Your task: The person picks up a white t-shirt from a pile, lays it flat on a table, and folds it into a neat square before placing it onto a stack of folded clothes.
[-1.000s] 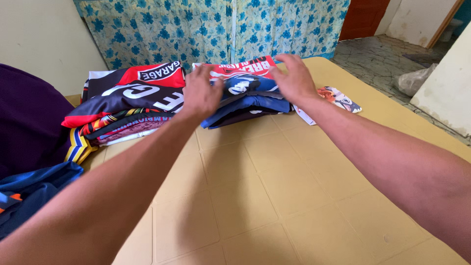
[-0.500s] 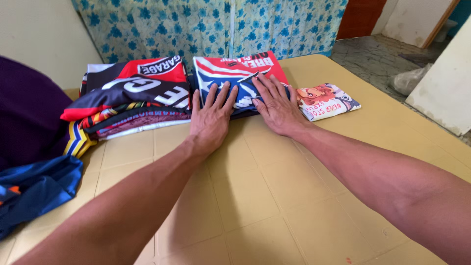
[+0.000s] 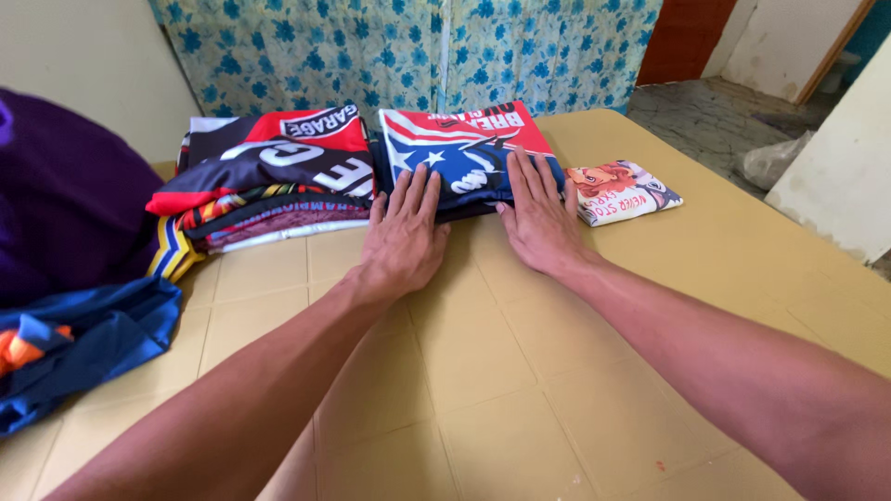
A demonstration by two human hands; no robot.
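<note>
**Both hands flat on a folded jersey**

The fingers of both hands lie stretched out and close together, gripping nothing, pressed palm-down. The left hand (image 3: 404, 237) rests on the near left edge of the folded jersey (image 3: 464, 148), a red, white and blue one with a star and stripes, its heel on the tabletop (image 3: 483, 371). The right hand (image 3: 538, 223) lies flat on the jersey's near right part, fingers pointing away from the person, wrist on the tabletop.

That jersey sits at the far side of the tabletop, in front of a blue flowered curtain (image 3: 399, 51). Just to its left, touching or nearly so, stands a stack (image 3: 264, 176) of folded jerseys in red, black, navy and striped colours. To its right, just beside it, lies a small folded shirt (image 3: 622, 190) with a cartoon print. At the near left edge a loose blue garment (image 3: 88, 348) lies crumpled, and a purple heap (image 3: 65, 195) rises behind it.

By the look of it, this is the pressing-flat stage of a fold: the jersey is already squared up and being smoothed. A next move would call for open hands and an even sweep, without dragging the fold out of line or nudging the stack.
</note>
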